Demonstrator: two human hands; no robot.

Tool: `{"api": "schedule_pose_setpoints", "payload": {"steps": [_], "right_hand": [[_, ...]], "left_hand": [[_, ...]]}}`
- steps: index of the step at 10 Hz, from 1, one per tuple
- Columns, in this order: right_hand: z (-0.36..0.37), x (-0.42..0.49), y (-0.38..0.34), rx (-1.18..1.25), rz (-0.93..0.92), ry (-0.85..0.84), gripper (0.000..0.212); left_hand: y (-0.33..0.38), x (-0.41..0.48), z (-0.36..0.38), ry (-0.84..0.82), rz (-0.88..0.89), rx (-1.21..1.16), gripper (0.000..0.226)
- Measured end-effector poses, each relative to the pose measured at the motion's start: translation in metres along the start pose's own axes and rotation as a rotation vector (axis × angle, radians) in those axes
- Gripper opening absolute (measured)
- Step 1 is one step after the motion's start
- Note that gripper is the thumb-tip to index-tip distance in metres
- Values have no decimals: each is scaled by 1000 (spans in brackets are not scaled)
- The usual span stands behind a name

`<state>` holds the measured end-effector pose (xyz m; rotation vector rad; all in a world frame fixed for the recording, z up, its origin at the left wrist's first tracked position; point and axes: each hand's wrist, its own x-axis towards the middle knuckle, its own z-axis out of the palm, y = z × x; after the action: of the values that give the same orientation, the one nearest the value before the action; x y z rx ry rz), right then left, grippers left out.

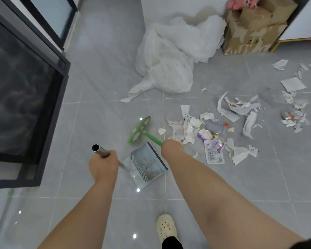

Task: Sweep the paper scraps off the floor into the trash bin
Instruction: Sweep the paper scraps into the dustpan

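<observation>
My left hand (pixel 103 165) grips the metal handle (pixel 99 150) of a grey dustpan (pixel 145 165) that rests on the floor tiles with a few scraps in it. My right hand (pixel 171 147) grips the green handle of a broom whose green head (pixel 139 129) lies on the floor just beyond the dustpan. Torn white paper scraps (pixel 188 129), a plastic bottle (pixel 215 127) and a printed wrapper (pixel 215 152) are heaped to the right of the broom. More paper scraps (pixel 293 84) are scattered toward the right edge. No trash bin is visible.
A crumpled white sheet (pixel 171 56) lies on the floor ahead. A torn cardboard box (pixel 251 31) stands at the back right with a pink toy (pixel 241 3) on it. A black-framed screen panel (pixel 25 97) stands at the left. My foot in a cream clog (pixel 166 229) is below.
</observation>
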<state>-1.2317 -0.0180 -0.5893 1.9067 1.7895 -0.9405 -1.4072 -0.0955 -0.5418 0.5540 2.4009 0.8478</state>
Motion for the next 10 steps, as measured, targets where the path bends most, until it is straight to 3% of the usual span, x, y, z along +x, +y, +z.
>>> {"api": "schedule_pose_setpoints", "payload": {"steps": [3, 5, 8, 9, 10], "right_hand": [[-14, 9, 73, -199, 90, 15, 34], [-48, -2, 125, -172, 177, -10, 47], [-47, -35, 206, 139, 271, 31, 28], [-50, -37, 220, 270, 285, 2, 28], [-48, -49, 232, 447, 321, -95, 10]], "left_hand": [[4, -5, 25, -17, -16, 16, 29], [17, -27, 45, -9, -22, -8, 21], [12, -76, 80, -63, -37, -35, 28], [8, -88, 91, -86, -36, 16, 21], [-1, -104, 106, -107, -21, 27, 27]]}}
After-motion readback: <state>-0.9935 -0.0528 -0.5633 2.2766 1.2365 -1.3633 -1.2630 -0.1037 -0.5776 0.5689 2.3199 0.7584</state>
